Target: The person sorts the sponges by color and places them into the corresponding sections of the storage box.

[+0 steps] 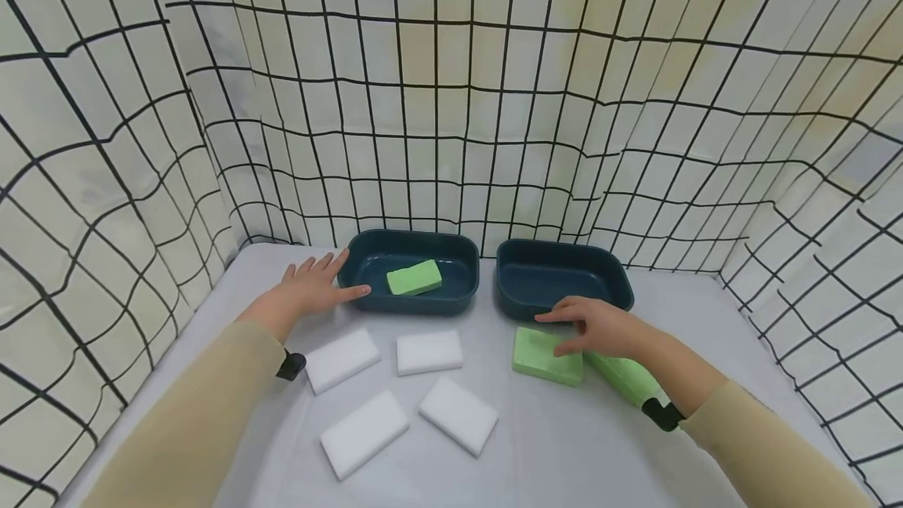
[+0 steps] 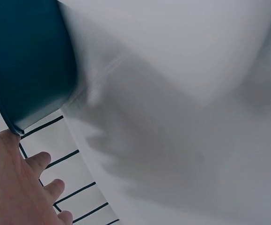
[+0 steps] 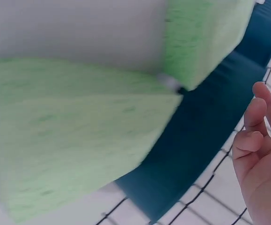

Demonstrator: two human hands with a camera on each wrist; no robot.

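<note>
My left hand (image 1: 313, 288) has its fingers spread at the left end of a dark teal tub (image 1: 416, 306), thumb over its front rim. Inside that tub lies a green sponge (image 1: 415, 278). Over a second green sponge (image 1: 536, 359), my right hand (image 1: 607, 328) hovers with loosely bent fingers and holds nothing. That sponge lies on the table before the right teal tub (image 1: 557, 265). Partly hidden beneath the right wrist is another green sponge (image 1: 624, 379). In the right wrist view, two green sponges (image 3: 79, 140) show apart from the fingers (image 3: 254, 112).
Several white sponges (image 1: 429, 353) lie spread on the white-covered table (image 1: 550, 453), in front of the left tub. Black wire mesh (image 1: 451, 136) over pale sheeting encloses the back and both sides. The right tub's visible floor holds nothing.
</note>
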